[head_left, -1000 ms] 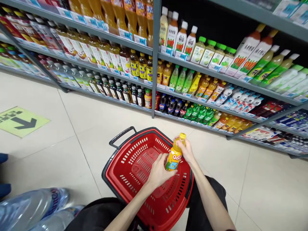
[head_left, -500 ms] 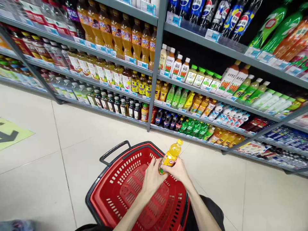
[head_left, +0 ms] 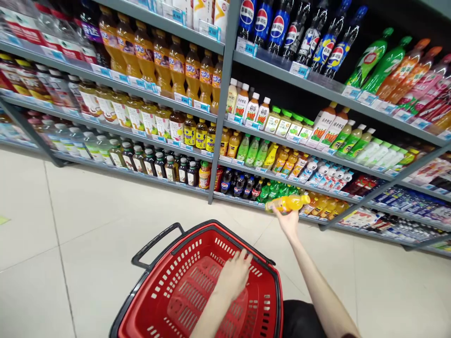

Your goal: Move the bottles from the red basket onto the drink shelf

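Note:
My right hand [head_left: 288,222] grips a small bottle of orange juice [head_left: 287,203] from below. The bottle lies nearly level, its yellow cap toward the right, held out in front of the lowest shelf. Over the red plastic basket [head_left: 141,303] hangs my left hand [head_left: 235,272], holding nothing, its fingers loosely bent and a little apart. The basket's slotted floor shows around that forearm. Its black handle [head_left: 155,244] sticks out at the far left side.
A long grey shelf unit [head_left: 215,159] crosses the view, with drinks on several levels. Cola bottles [head_left: 278,23] stand high on the right, orange soda bottles [head_left: 162,58] on the left. Pale floor tiles [head_left: 105,206] lie before it. A dark-clothed knee [head_left: 303,319] is beside the basket.
My left hand has let go of the bottle. My right hand has carried the bottle forward and right toward the shelves, tipping it from upright to nearly level. The view has shifted somewhat.

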The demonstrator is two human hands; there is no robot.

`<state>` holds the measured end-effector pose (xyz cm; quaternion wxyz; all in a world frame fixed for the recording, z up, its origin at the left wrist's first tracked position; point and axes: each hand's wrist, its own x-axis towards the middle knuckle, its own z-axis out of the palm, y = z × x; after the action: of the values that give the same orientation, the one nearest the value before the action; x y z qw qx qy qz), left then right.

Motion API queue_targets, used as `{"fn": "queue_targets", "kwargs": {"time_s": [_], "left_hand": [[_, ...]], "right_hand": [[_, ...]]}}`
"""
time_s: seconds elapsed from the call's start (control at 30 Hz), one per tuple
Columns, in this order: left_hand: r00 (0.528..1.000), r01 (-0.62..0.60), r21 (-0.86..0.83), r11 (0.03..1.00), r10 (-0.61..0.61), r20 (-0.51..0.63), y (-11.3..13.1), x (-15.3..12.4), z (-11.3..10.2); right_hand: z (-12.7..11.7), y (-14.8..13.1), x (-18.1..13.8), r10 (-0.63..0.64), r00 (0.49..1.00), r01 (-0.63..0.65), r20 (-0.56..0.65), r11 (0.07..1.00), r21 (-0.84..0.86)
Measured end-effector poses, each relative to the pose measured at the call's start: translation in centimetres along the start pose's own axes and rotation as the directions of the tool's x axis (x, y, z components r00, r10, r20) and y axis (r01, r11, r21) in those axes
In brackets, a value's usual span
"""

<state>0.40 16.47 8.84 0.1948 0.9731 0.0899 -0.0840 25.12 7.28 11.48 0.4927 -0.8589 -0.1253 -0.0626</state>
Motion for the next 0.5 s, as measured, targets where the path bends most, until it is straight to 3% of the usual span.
{"fn": "queue_targets", "kwargs": {"time_s": [0.1, 0.27, 0.5], "left_hand": [[0.989, -0.028, 0.001, 1.0, 0.028, 0.146, -0.5, -0.3, 1.5], [0.957, -0.038, 0.052, 0.998, 0.022, 0.288, -2.2, -0.1, 3.2], [0.945, -0.041, 0.065, 0.997, 0.018, 0.326, -3.6, 1.6, 3.7]], "right_hand": [[0.0, -1.3, 7.1, -0.015, 0.995, -0.001, -0.099, 0.988, -0.154], [2.0, -2.5, 17.2, 0.01, 0.986, -0.052, -0.167, 0.967, -0.25], [5.3, -2.4, 24.8, -0.023, 0.979, -0.042, -0.201, 0.949, -0.313]]}}
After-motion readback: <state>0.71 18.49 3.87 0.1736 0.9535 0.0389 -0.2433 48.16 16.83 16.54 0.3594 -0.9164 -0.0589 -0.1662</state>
